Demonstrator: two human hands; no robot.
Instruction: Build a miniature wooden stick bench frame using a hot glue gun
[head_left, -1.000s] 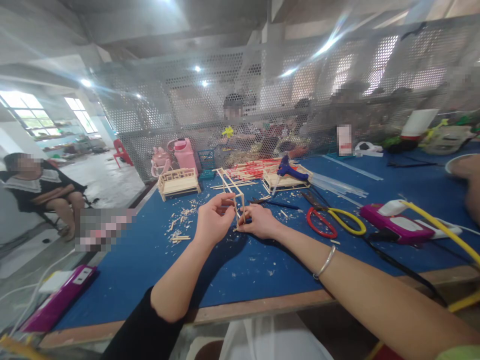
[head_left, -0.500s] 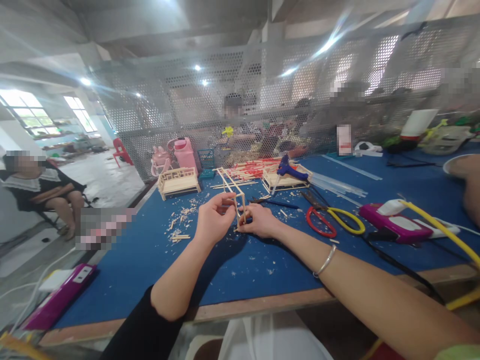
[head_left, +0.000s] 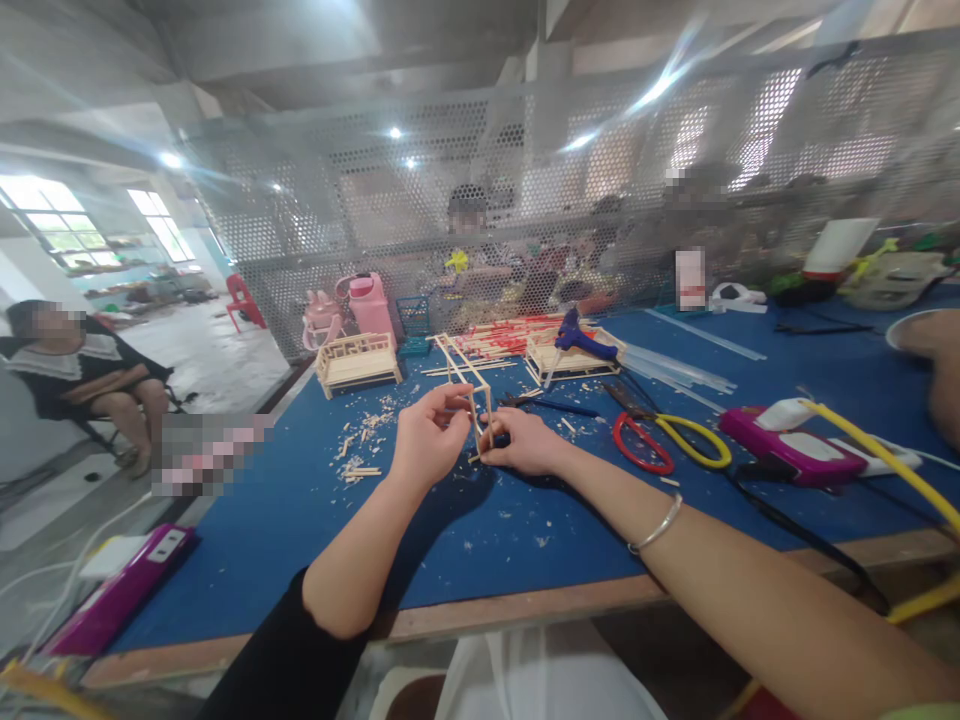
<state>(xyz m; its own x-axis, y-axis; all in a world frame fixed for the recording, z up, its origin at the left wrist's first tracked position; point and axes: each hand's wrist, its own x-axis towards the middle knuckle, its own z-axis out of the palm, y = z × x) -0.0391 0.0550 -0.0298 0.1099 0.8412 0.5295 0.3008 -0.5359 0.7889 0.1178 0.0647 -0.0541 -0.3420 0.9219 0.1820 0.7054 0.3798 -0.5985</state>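
While we sit at the near edge of the bench, both our forearms reach toward its middle, where the work is. Our left hand pinches one upright of the small stick frame between thumb and fingertips, and our right hand closes on the frame's lower corner, which rests on or just above the blue top; we cannot tell which. The frame stands tilted, its far end leaning away from us.

To do this well, we judge that we should keep the grip light, since thin sticks like these look likely to snap or twist at the joints. We hold the pieces square, brace the low corner against the bench, and let neither hand pull sideways.

Wood chips lie scattered just left of our left hand, and we would keep them out from under the joint. Right of our right hand lie the red and yellow scissors, and beyond them, toward the right edge, a pink power strip. Farther off, a blue glue gun rests on another stick piece, with a finished little bench model near the far left corner, both well apart from our hands.
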